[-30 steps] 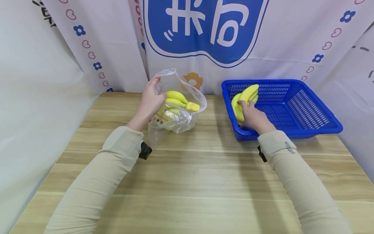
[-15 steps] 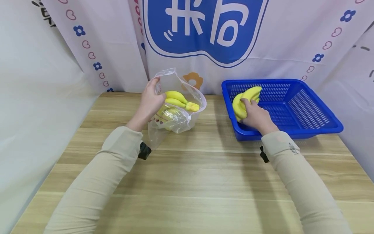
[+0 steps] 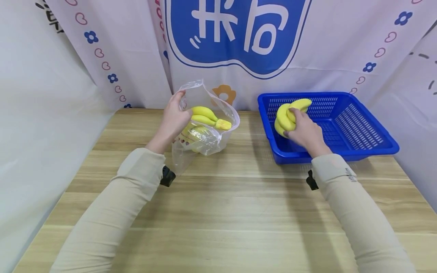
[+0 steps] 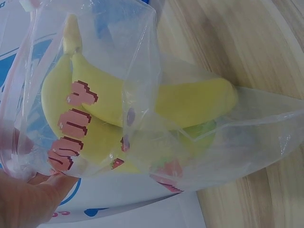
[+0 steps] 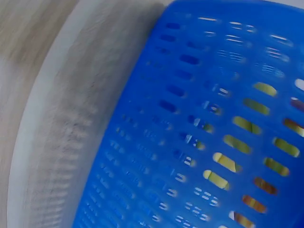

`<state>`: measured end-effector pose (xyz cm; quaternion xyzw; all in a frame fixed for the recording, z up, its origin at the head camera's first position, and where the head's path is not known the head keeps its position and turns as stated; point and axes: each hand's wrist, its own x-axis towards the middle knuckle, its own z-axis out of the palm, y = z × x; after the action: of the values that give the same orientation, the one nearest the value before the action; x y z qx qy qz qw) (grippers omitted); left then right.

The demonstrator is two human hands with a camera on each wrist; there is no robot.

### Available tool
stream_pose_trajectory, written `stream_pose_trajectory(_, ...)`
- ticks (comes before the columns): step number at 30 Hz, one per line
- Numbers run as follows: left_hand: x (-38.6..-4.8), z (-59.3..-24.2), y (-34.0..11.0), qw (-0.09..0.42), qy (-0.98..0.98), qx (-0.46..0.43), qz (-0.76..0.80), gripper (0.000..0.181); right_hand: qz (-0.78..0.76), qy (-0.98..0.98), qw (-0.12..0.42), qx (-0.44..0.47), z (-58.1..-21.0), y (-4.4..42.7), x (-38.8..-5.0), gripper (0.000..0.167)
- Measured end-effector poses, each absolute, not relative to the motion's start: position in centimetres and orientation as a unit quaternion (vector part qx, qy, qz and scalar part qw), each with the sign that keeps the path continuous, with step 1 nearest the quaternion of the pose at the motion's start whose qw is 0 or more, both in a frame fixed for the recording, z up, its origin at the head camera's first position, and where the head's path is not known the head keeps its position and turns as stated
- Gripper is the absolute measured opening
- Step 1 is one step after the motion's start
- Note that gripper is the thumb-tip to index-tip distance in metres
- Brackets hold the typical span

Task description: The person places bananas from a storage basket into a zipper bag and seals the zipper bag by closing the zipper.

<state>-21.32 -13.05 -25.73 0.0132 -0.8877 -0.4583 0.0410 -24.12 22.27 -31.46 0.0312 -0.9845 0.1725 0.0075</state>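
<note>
Near the back edge of the bench [image 3: 232, 212], the left hand [image 3: 175, 119] pinches the rim of a clear bag [image 3: 213, 146] between its fingers, the mouth spread wide above the yellow bananas [image 3: 203, 112] inside. The right hand [image 3: 306, 132] curls its fingers round a banana bunch [image 3: 284, 116] just beside the left wall of the blue basket [image 3: 362, 152], whose floor stretches rightward; a broad strip of bench separates basket from bag.
</note>
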Motion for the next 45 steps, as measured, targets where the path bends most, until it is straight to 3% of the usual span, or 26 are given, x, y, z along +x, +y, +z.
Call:
stream_pose_trajectory(21, -21.4, -25.8, -13.1, 0.038, -0.889, 0.016, -0.456, 0.072, 0.417, -0.89, 0.176, -0.061, -29.3, 21.4, -23.3, 0.078)
stream_pose_trajectory(36, -21.5, -25.9, -13.0, 0.042, -0.889, 0.017, -0.456, 0.072, 0.564, -0.807, 0.171, -0.041, -27.1, 19.3, -21.8, 0.072)
stream_pose_trajectory(45, -21.4, -25.9, -13.0, 0.042, -0.889, 0.016, -0.455, 0.073, 0.684, -0.707, 0.176, 0.015, -25.5, 18.4, -21.1, 0.067)
